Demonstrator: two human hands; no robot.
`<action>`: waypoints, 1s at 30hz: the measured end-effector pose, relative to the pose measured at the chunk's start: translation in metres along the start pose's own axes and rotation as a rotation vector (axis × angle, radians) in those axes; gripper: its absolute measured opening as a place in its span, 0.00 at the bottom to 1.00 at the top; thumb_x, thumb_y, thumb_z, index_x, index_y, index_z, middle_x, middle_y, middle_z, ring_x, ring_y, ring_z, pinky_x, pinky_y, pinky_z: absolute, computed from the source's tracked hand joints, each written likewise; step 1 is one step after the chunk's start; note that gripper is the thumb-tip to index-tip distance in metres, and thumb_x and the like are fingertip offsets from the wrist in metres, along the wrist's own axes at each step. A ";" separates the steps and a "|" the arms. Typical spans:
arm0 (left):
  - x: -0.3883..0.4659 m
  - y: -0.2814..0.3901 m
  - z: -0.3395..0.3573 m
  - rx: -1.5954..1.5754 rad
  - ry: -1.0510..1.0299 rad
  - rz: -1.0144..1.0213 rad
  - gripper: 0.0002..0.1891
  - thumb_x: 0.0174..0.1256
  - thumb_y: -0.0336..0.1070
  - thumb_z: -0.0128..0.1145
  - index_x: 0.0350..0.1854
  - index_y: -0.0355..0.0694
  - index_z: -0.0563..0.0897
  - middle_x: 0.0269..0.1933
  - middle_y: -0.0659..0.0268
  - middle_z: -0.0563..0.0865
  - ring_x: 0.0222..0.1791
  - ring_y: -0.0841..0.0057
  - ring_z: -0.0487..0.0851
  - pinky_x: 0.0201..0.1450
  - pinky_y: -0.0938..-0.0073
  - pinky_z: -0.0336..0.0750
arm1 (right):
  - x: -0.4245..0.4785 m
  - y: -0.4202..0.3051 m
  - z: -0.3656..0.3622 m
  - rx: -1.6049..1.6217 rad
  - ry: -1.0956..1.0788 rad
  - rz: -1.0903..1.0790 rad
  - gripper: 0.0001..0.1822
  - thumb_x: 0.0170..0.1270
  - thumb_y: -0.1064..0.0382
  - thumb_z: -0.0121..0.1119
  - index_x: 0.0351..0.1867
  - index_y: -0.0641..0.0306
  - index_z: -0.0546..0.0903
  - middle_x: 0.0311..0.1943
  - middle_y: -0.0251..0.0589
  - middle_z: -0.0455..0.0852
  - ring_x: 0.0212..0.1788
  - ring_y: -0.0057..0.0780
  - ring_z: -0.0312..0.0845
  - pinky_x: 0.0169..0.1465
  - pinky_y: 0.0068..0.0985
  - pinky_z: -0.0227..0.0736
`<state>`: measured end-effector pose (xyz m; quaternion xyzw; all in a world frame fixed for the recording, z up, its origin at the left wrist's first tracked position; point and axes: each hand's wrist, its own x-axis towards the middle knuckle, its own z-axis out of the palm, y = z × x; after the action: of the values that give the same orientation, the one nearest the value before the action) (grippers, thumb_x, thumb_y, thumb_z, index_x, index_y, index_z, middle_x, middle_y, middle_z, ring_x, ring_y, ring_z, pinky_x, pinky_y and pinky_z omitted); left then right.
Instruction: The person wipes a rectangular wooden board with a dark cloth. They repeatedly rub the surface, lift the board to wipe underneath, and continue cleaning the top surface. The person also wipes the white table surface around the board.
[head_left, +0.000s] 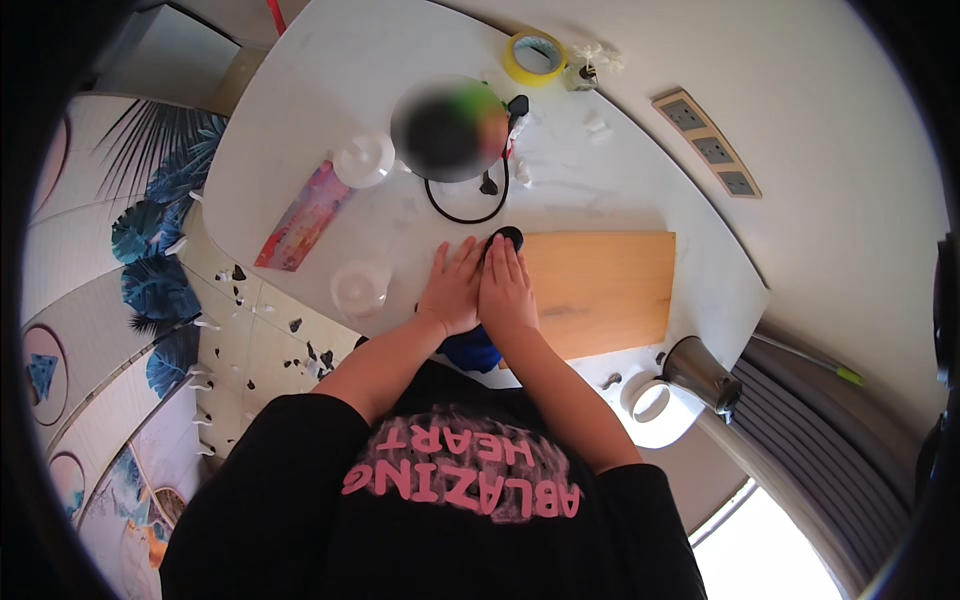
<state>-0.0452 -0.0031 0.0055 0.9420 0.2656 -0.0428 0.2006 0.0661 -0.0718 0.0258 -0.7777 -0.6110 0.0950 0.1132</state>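
Both hands are together in front of me at the left edge of a flat wooden board. My left hand has its fingers partly spread and lies against my right hand. Under and between the fingers is a smooth black object; only its rounded far end shows, so its kind is unclear. The right fingers lie straight along it, and the left fingertips reach its side. Below my wrists sits a blue item, mostly hidden by my arms. The board has a dark smudge near its left part.
A black cable loops below a blurred round patch. Two clear plastic lids and a pink-red printed strip lie left. A dark metallic cup and white ring are right. Yellow tape lies far back. Scraps litter the floor.
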 end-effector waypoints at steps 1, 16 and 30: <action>0.000 0.001 0.001 0.010 0.007 -0.001 0.38 0.63 0.51 0.53 0.75 0.39 0.64 0.77 0.58 0.64 0.81 0.62 0.51 0.78 0.41 0.38 | 0.001 0.000 -0.001 0.006 -0.004 0.000 0.25 0.66 0.69 0.50 0.64 0.78 0.72 0.71 0.57 0.68 0.75 0.50 0.61 0.76 0.43 0.57; 0.001 0.002 -0.003 -0.088 0.082 -0.012 0.44 0.55 0.61 0.60 0.74 0.45 0.67 0.78 0.64 0.63 0.80 0.64 0.53 0.79 0.43 0.40 | -0.040 0.004 -0.018 0.110 -0.195 0.087 0.32 0.67 0.66 0.49 0.73 0.69 0.63 0.76 0.47 0.61 0.79 0.43 0.52 0.79 0.40 0.48; 0.002 -0.005 0.008 0.025 0.151 0.044 0.42 0.51 0.62 0.64 0.72 0.55 0.71 0.78 0.63 0.61 0.80 0.63 0.52 0.78 0.39 0.40 | -0.021 0.008 -0.015 0.113 -0.150 0.103 0.34 0.62 0.64 0.54 0.71 0.72 0.66 0.74 0.50 0.64 0.78 0.45 0.54 0.78 0.44 0.50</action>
<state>-0.0456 -0.0018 -0.0038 0.9506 0.2587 0.0292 0.1691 0.0727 -0.0949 0.0386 -0.7913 -0.5705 0.1930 0.1056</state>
